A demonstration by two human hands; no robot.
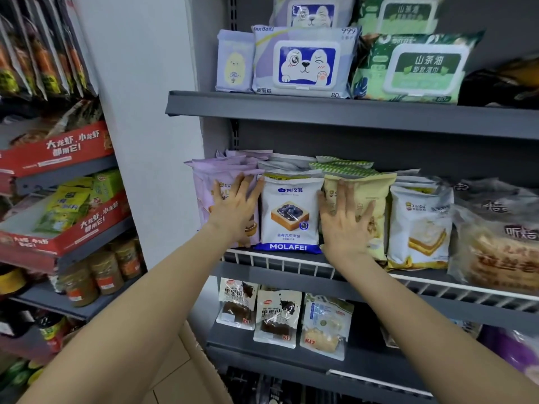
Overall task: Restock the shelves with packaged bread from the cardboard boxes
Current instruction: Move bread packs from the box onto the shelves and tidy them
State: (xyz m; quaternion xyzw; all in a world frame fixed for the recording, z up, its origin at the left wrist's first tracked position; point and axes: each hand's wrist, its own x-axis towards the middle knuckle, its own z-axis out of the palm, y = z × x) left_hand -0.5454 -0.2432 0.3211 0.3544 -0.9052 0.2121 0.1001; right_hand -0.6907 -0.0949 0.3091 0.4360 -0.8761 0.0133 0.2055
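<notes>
two flat, spread hands, your left hand (233, 208) on the purple packs (221, 182) and right hand (347, 220) on the yellow pack (367, 199), grip nothing, so uneven pressure could tip the blueberry bread pack (290, 214) over the wire rail (280, 262).

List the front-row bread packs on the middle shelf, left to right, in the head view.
Purple pack under the left hand → blueberry toast pack → yellow pack under the right hand → white cake-slice pack → clear-wrapped bread.
</notes>
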